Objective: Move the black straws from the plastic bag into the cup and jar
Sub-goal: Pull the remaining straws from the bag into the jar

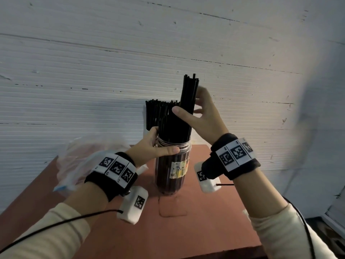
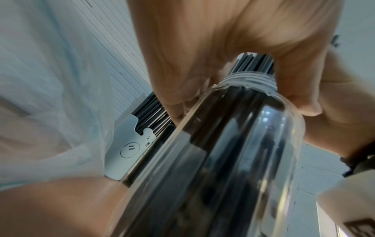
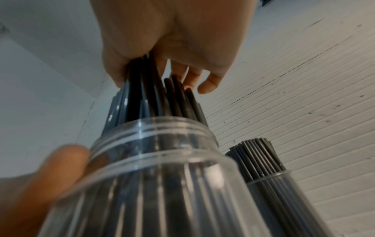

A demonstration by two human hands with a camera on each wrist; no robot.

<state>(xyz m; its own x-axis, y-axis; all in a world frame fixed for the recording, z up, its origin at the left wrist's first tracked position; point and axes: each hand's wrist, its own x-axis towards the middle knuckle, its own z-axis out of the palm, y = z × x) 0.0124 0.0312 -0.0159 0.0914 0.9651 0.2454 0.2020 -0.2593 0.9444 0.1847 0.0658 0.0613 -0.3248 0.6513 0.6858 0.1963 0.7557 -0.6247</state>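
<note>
A clear plastic jar point(image 1: 172, 165) packed with black straws stands on the reddish table. My left hand point(image 1: 164, 143) grips its threaded neck, thumb in front and fingers behind; the left wrist view shows this hand point(image 2: 223, 64) round the jar point(image 2: 233, 152). My right hand point(image 1: 188, 101) pinches a bundle of black straws point(image 1: 189, 86) between thumb and fingers. The bundle stands higher than the rest, with its lower ends inside the jar point(image 3: 162, 160). Behind the jar stands a cup point(image 2: 129, 152) full of straws point(image 1: 155, 113). The crumpled plastic bag point(image 1: 84, 157) lies to the left.
The table point(image 1: 205, 212) ends close behind the jar at a white ribbed wall point(image 1: 93, 71). Its front edge runs along the lower right. Cables trail from both wrist cameras over the table.
</note>
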